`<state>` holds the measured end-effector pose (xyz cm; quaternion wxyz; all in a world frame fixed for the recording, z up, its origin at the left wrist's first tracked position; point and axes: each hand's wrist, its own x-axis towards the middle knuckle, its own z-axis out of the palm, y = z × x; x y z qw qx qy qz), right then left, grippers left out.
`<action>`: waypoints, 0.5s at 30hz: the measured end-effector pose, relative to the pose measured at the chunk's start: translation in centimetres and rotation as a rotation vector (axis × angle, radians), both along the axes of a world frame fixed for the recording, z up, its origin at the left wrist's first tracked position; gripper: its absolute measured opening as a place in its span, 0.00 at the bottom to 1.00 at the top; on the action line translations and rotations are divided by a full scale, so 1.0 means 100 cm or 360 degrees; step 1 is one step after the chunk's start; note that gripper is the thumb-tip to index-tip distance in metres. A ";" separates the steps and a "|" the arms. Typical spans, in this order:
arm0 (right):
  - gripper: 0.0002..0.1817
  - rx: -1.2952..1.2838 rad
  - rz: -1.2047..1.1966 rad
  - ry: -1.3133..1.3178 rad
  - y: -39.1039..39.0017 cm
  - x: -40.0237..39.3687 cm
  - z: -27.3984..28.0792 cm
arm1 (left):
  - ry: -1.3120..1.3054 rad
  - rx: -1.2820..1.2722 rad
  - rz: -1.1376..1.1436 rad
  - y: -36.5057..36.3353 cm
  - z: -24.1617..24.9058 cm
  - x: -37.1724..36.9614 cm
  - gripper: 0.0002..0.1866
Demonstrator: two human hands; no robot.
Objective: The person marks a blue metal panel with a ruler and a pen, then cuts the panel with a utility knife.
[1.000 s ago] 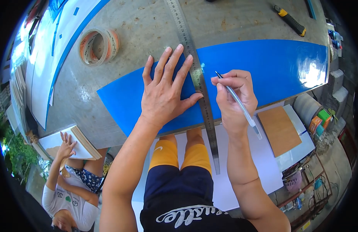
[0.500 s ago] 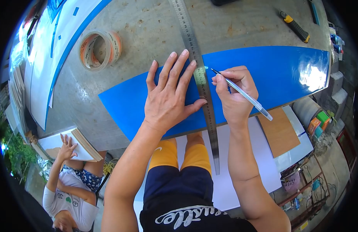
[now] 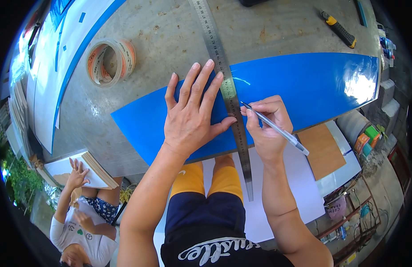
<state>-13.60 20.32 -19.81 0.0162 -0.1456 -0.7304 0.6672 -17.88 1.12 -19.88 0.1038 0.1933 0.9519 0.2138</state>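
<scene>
A long blue sheet [image 3: 304,84] lies across the grey worktable [image 3: 170,35]. A steel ruler [image 3: 219,58] crosses the sheet from the far side to past the near edge. My left hand [image 3: 192,111] lies flat on the sheet, fingers spread, its thumb and fingertips pressing the ruler's left side. My right hand [image 3: 266,127] grips a clear pen [image 3: 277,128] with its tip on the sheet against the ruler's right edge, about halfway down the sheet's width.
A roll of tape [image 3: 110,60] sits at the left of the table, a yellow-black utility knife [image 3: 339,30] at the far right. A white-and-blue board [image 3: 59,66] lies at the left edge. Another person [image 3: 81,222] stands lower left, touching stacked boards [image 3: 88,167].
My right hand has drawn the pen toward me along the ruler's right edge, from near the sheet's far edge to its middle. My left hand stays pressed on the ruler.
</scene>
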 end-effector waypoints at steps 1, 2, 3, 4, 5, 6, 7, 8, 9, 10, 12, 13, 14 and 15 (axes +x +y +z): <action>0.12 0.0002 -0.0007 -0.0004 0.000 0.001 -0.001 | 0.0002 0.0005 0.0000 0.000 0.000 0.000 0.56; 0.12 0.0003 -0.0014 -0.0008 0.000 0.000 -0.003 | 0.0005 0.0009 0.0000 0.000 0.000 0.000 0.56; 0.12 0.0004 -0.0019 -0.0012 0.001 0.000 -0.004 | 0.0008 0.0014 0.0002 0.000 0.000 0.000 0.56; 0.11 0.0015 -0.0023 -0.0014 0.001 -0.001 -0.004 | 0.0008 0.0015 0.0004 0.000 0.000 0.001 0.56; 0.11 0.0025 -0.0029 -0.0016 0.001 -0.003 -0.004 | 0.0008 0.0016 0.0004 0.000 0.000 0.000 0.56; 0.10 0.0037 -0.0035 -0.0015 0.001 -0.006 -0.004 | 0.0011 0.0017 0.0005 0.000 0.000 0.000 0.56; 0.10 0.0026 -0.0039 -0.0026 0.002 -0.007 -0.004 | 0.0011 0.0017 0.0004 0.000 0.000 0.000 0.56; 0.09 0.0014 -0.0043 -0.0036 0.002 -0.009 -0.003 | 0.0013 0.0018 0.0003 0.000 0.000 0.000 0.56; 0.09 0.0002 -0.0047 -0.0046 0.002 -0.011 -0.003 | 0.0015 0.0017 0.0002 0.000 0.000 0.000 0.56; 0.09 0.0013 -0.0034 -0.0042 0.002 -0.013 -0.002 | 0.0015 0.0017 0.0001 -0.001 0.000 0.000 0.56; 0.08 0.0035 -0.0007 -0.0035 0.001 -0.018 0.000 | 0.0015 0.0018 -0.0002 -0.001 0.001 0.000 0.56; 0.08 0.0041 -0.0004 -0.0041 0.001 -0.019 0.000 | 0.0014 0.0015 -0.0001 -0.001 0.001 0.000 0.56; 0.08 0.0048 -0.0001 -0.0046 0.001 -0.020 -0.001 | 0.0015 0.0014 -0.0002 -0.001 0.001 -0.001 0.56; 0.08 0.0055 0.0001 -0.0054 0.001 -0.020 0.000 | 0.0013 0.0013 -0.0002 -0.001 0.001 0.000 0.56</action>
